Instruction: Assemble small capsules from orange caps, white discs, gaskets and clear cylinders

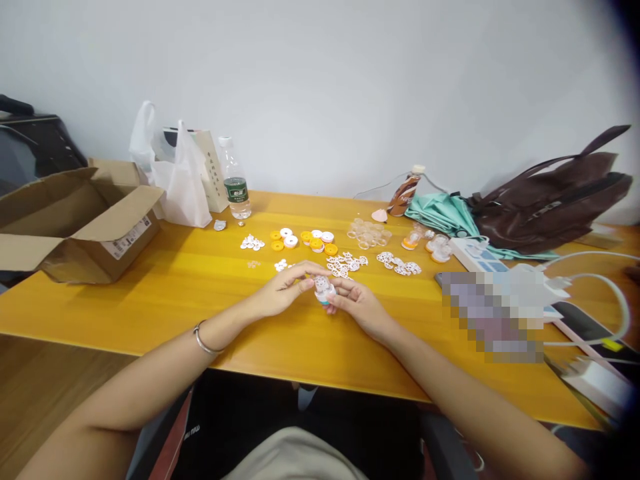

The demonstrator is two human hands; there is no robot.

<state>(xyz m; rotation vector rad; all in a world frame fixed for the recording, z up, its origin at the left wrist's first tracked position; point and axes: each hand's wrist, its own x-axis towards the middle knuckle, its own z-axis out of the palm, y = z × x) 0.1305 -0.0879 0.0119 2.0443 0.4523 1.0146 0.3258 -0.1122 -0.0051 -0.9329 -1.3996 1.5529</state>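
Note:
Between both hands, just above the table, is a small clear plastic piece (pixel 324 289) with a teal base. My right hand (pixel 364 308) is closed around its lower right side, thumb in front. My left hand (pixel 283 291) pinches at its upper left, thumb and fingertips against it. White cut-out discs (pixel 345 265) lie just beyond my hands. Orange and white round caps (pixel 316 241) sit farther back, with clear rings (pixel 369 233) to their right. Small white parts (pixel 253 243) lie to the left. Several similar assembled pieces (pixel 440 247) stand at the right.
An open cardboard box (pixel 115 247) and a white plastic bag (pixel 183 183) stand at the left, beside a water bottle (pixel 236 187). At the right are a brown bottle (pixel 404 193), teal cloth (pixel 440 212), a brown bag (pixel 545 200), a power strip (pixel 473 255) and white cables.

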